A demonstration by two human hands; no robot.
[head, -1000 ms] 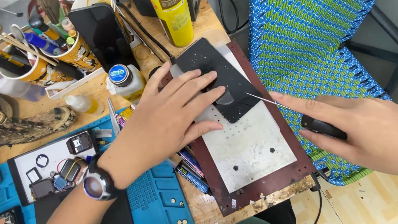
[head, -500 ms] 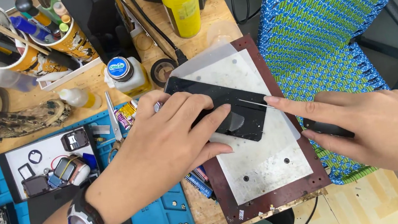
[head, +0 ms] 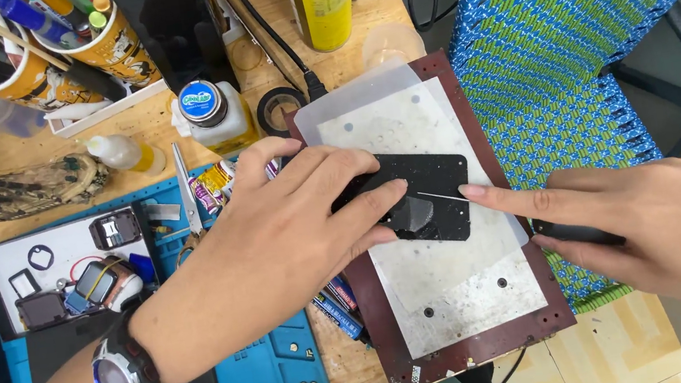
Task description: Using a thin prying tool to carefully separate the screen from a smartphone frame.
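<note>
My left hand (head: 277, 242), with a wristwatch on the wrist, lies flat with its fingers pressing on a black phone panel (head: 436, 197). The panel rests on a metal plate with a dark red rim (head: 472, 348). My right hand (head: 647, 223) grips a black-handled tool (head: 575, 232) with a thin metal blade. The index finger stretches along the blade, whose tip lies on the panel's right part, close to my left fingertips.
A blue work mat (head: 273, 382) with small parts and a white tray (head: 62, 252) lies at the left. Cups of tools (head: 89, 49), a small bottle (head: 206, 117), a tape roll (head: 278, 108) and a yellow can (head: 322, 3) stand behind. A blue-green woven chair (head: 565, 43) is at the right.
The view has shifted and the panel now lies more level across the plate. My left hand has stayed on it. The blade tip has slid onto the panel's right part.
</note>
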